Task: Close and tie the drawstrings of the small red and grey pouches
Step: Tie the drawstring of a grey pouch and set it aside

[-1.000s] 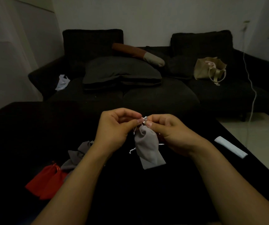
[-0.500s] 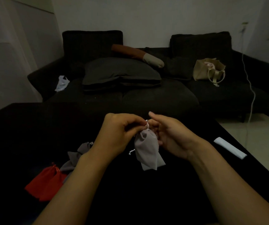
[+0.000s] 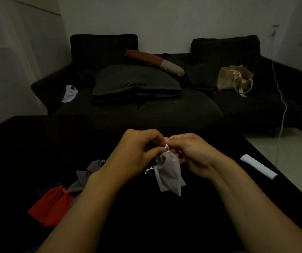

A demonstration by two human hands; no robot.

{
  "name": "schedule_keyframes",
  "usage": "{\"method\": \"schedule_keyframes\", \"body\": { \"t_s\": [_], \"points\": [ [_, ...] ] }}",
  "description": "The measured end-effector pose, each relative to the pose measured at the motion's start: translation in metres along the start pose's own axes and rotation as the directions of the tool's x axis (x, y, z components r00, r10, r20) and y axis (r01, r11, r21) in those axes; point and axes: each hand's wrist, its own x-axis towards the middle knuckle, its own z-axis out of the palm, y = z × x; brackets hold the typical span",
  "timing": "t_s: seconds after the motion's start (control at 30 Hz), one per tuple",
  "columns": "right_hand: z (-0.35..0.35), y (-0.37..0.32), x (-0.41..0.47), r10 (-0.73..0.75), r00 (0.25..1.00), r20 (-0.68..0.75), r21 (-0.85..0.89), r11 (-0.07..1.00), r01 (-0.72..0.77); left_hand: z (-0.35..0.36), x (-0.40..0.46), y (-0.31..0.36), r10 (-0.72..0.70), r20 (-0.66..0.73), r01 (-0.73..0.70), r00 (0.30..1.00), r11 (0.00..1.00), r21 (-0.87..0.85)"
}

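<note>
Both hands, the left hand [image 3: 137, 154] and the right hand [image 3: 192, 154], pinch with curled fingers the white drawstring [image 3: 167, 148] at the neck of a grey pouch [image 3: 169, 175] that hangs above the dark table [image 3: 28, 152], though the knot itself is too small and dim to read, and the left forearm partly hides the grey pouches [image 3: 86, 175] and red pouches [image 3: 50, 205].

Black table [image 3: 37, 152]: red pouches [image 3: 50, 206], grey pouches [image 3: 87, 174] at left, white folded strip [image 3: 258, 168] at right
</note>
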Motion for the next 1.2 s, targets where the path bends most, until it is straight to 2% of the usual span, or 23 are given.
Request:
{"method": "schedule_keyframes", "body": {
  "t_s": [0.13, 0.27, 0.47, 0.57, 0.63, 0.73, 0.83, 1.07, 1.2],
  "points": [
    [0.001, 0.001, 0.002, -0.016, 0.999, -0.034, 0.0, 1.0, 0.016, 0.0, 0.0, 0.001, -0.014, 0.036, 0.013, 0.999, 1.0, 0.026],
    [-0.001, 0.0, 0.002, -0.016, 0.999, -0.039, 0.033, 0.999, 0.017, 0.002, 0.0, 0.005, -0.045, 0.039, 0.045, 0.998, 0.999, -0.02],
    [-0.002, -0.002, 0.001, -0.012, 0.999, -0.044, 0.058, 0.998, 0.014, 0.004, 0.001, 0.003, -0.034, 0.028, 0.034, 0.999, 0.999, 0.003],
    [-0.002, -0.001, 0.002, -0.012, 0.999, -0.053, 0.04, 0.999, 0.014, 0.009, 0.001, 0.001, -0.09, 0.032, 0.091, 0.995, 0.995, -0.042],
    [-0.004, 0.0, 0.004, -0.039, 0.996, -0.082, -0.002, 0.999, 0.039, 0.013, 0.001, 0.0, -0.134, -0.012, 0.132, 0.991, 0.987, -0.088],
    [-0.007, -0.002, 0.005, -0.137, 0.967, -0.213, -0.093, 0.988, 0.119, 0.01, 0.002, -0.002, -0.231, -0.106, 0.207, 0.967, 0.959, -0.196],
    [-0.006, -0.002, 0.005, -0.218, 0.938, -0.27, -0.136, 0.973, 0.187, 0.009, 0.003, -0.002, -0.299, -0.091, 0.264, 0.95, 0.923, -0.28],
    [-0.002, 0.0, 0.005, -0.27, 0.906, -0.327, -0.14, 0.962, 0.236, 0.01, 0.002, -0.006, -0.325, -0.067, 0.289, 0.943, 0.903, -0.318],
    [-0.003, 0.005, 0.009, -0.263, 0.909, -0.322, -0.08, 0.965, 0.251, 0.013, 0.002, -0.007, -0.336, -0.038, 0.301, 0.941, 0.884, -0.358]
  ]
}}
